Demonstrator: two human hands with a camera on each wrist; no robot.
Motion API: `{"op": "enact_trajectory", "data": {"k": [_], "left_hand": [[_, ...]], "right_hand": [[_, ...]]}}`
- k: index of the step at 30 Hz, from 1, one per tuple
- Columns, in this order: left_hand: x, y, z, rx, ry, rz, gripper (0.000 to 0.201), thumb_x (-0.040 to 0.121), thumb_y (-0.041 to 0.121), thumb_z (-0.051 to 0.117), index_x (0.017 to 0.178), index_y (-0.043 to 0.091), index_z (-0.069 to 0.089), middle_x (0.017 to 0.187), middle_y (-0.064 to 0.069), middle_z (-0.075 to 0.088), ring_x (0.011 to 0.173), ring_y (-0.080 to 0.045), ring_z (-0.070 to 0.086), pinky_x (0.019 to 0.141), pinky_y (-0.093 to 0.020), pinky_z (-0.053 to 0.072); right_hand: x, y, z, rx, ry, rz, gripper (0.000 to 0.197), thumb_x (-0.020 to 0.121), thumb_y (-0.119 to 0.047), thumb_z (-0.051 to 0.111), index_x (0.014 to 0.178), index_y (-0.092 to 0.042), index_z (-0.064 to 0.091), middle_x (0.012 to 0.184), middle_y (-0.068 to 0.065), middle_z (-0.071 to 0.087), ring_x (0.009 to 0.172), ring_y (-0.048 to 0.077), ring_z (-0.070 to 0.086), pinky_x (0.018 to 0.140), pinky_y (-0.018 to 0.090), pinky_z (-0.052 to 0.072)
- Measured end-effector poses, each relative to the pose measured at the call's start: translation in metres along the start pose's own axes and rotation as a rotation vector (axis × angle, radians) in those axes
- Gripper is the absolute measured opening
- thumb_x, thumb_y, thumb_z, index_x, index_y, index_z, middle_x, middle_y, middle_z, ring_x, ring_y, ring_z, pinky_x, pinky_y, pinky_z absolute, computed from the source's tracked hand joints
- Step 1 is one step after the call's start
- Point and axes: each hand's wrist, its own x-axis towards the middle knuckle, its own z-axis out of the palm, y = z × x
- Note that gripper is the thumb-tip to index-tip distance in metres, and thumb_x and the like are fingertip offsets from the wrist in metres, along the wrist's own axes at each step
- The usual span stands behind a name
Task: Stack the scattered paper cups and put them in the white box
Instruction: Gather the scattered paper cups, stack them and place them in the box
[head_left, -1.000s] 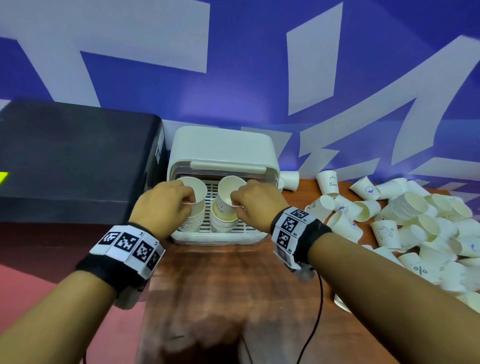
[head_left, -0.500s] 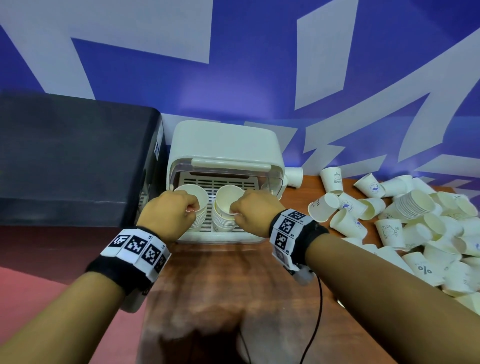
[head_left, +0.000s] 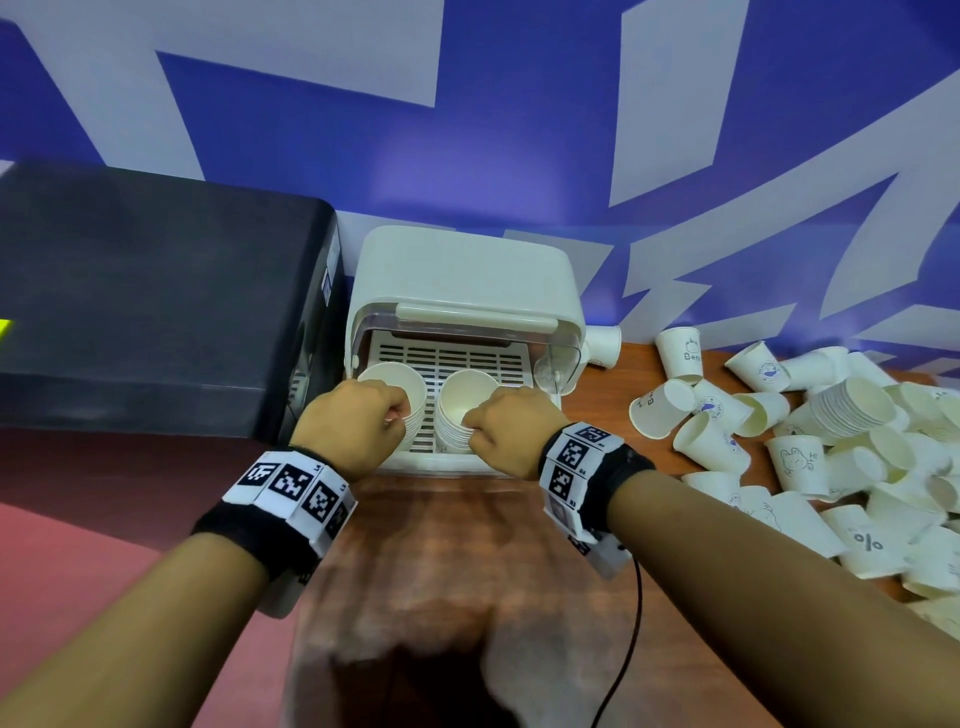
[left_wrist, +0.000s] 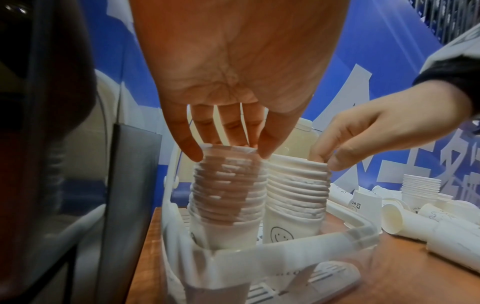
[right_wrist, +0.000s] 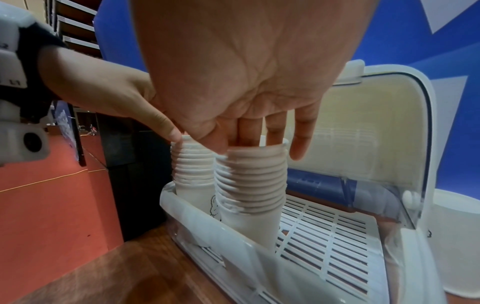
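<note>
Two stacks of white paper cups stand side by side at the front of the open white box (head_left: 462, 270), on its slatted floor. My left hand (head_left: 395, 415) pinches the rim of the left stack (head_left: 400, 379). The left wrist view shows the left hand (left_wrist: 230, 152) with fingertips round the top of the left stack (left_wrist: 226, 189). My right hand (head_left: 470, 421) grips the rim of the right stack (head_left: 465, 395). In the right wrist view the right hand (right_wrist: 257, 144) has fingers inside the top cup of the right stack (right_wrist: 252, 185) and its thumb outside.
A large black case (head_left: 156, 312) stands right against the box's left side. Several loose cups (head_left: 717, 436) and a short stack lying down (head_left: 852, 410) cover the wooden table (head_left: 467, 571) at the right. A black cable (head_left: 631, 623) hangs from my right wrist.
Both hands have lowered their stacks deeper into the box and drawn slightly closer together. The grips are unchanged.
</note>
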Motion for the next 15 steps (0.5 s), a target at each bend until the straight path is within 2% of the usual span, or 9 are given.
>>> {"op": "enact_trajectory", "data": {"k": [7, 9, 11, 15], "left_hand": [[-0.001, 0.001, 0.0, 0.003, -0.008, -0.003, 0.022, 0.088, 0.023, 0.051, 0.105, 0.023, 0.065, 0.106, 0.003, 0.065, 0.1, -0.019, 0.056, 0.079, -0.03, 0.046], [-0.001, 0.001, -0.002, -0.009, -0.009, -0.005, 0.023, 0.087, 0.023, 0.051, 0.106, 0.024, 0.064, 0.108, 0.004, 0.064, 0.101, -0.019, 0.056, 0.08, -0.03, 0.046], [-0.002, 0.004, -0.005, -0.012, -0.003, 0.005, 0.025, 0.088, 0.024, 0.052, 0.111, 0.025, 0.061, 0.113, 0.004, 0.061, 0.104, -0.018, 0.054, 0.083, -0.031, 0.046], [-0.001, 0.015, -0.016, -0.018, 0.048, 0.062, 0.028, 0.089, 0.026, 0.052, 0.117, 0.026, 0.057, 0.119, 0.004, 0.056, 0.112, -0.018, 0.05, 0.087, -0.032, 0.044]], "right_hand": [[0.002, 0.002, 0.001, 0.018, -0.03, -0.007, 0.031, 0.096, -0.024, 0.035, 0.116, -0.017, 0.058, 0.113, 0.012, 0.062, 0.113, 0.029, 0.049, 0.076, 0.034, 0.03], [0.001, 0.004, 0.002, 0.061, -0.021, -0.013, 0.035, 0.096, -0.027, 0.036, 0.126, -0.021, 0.054, 0.122, 0.007, 0.06, 0.119, 0.026, 0.047, 0.087, 0.035, 0.036], [0.0, 0.006, 0.001, 0.1, -0.007, -0.015, 0.038, 0.096, -0.031, 0.039, 0.133, -0.023, 0.049, 0.132, 0.002, 0.055, 0.124, 0.024, 0.044, 0.1, 0.036, 0.034], [-0.008, 0.015, -0.007, 0.115, 0.077, -0.002, 0.038, 0.097, -0.033, 0.04, 0.133, -0.023, 0.048, 0.135, 0.0, 0.051, 0.124, 0.022, 0.045, 0.101, 0.036, 0.033]]}}
